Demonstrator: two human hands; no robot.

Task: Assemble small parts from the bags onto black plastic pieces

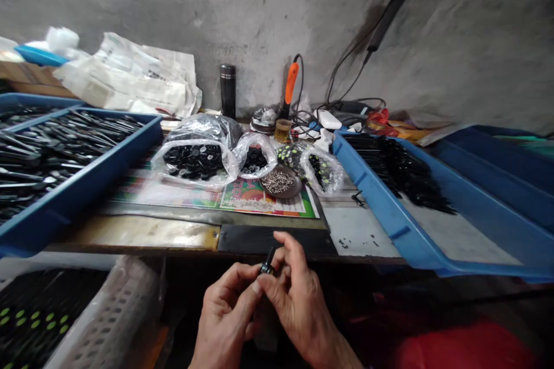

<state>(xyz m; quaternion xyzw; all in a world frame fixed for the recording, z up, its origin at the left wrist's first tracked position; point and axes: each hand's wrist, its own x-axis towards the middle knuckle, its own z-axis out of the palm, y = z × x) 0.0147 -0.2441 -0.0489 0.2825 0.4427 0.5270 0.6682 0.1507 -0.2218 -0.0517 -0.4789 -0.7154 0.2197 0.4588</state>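
Just in front of the table's front edge, my left hand (230, 310) and my right hand (298, 300) meet at the fingertips. Between them is a small dark part (267, 267) with a thin black stem pointing up. Both hands pinch it with thumb and fingers, and its lower side is hidden by the fingertips. Beyond the hands, open plastic bags hold black round caps (197, 162), smaller black pieces (254, 159) and black and yellow-green pieces (318, 170). A round dish (291, 191) holds many small metal pins.
Blue trays (145, 137) of metal-and-black pieces stand at the left, another blue tray (392, 222) with black pieces at the right. A black cylinder (228, 91) and an orange-handled tool (291, 82) stand near the wall. A white perforated basket (108, 311) is lower left.
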